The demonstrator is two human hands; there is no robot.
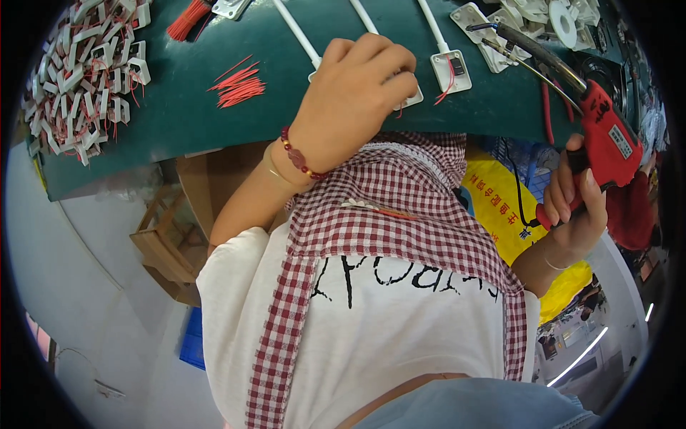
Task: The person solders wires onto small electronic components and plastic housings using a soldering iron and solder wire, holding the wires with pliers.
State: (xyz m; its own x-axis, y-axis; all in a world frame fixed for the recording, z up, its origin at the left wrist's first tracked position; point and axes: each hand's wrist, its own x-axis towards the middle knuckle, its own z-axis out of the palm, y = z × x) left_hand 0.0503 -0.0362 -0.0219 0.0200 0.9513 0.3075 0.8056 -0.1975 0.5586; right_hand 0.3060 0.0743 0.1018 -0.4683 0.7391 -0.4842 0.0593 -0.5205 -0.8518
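Observation:
My left hand (361,93) is closed over the middle one of three white plastic housings; a corner of that housing (413,97) and a bit of red wire show beside the fingers. My fingertips are hidden under the hand. Another housing on a white tube (299,32) is partly covered by the same hand. To the right lies an uncovered housing (451,71) with a black part and red wires in it. My right hand (574,194) grips a red soldering gun (611,136), raised at the table's right edge, its metal tubes pointing up and left.
A pile of white plastic parts with red wires (89,79) covers the table's left end. Cut red wires (239,87) lie near the left hand, and a red wire bundle (188,20) farther back. Red-handled pliers (548,114) and a white tape roll (562,25) are at right.

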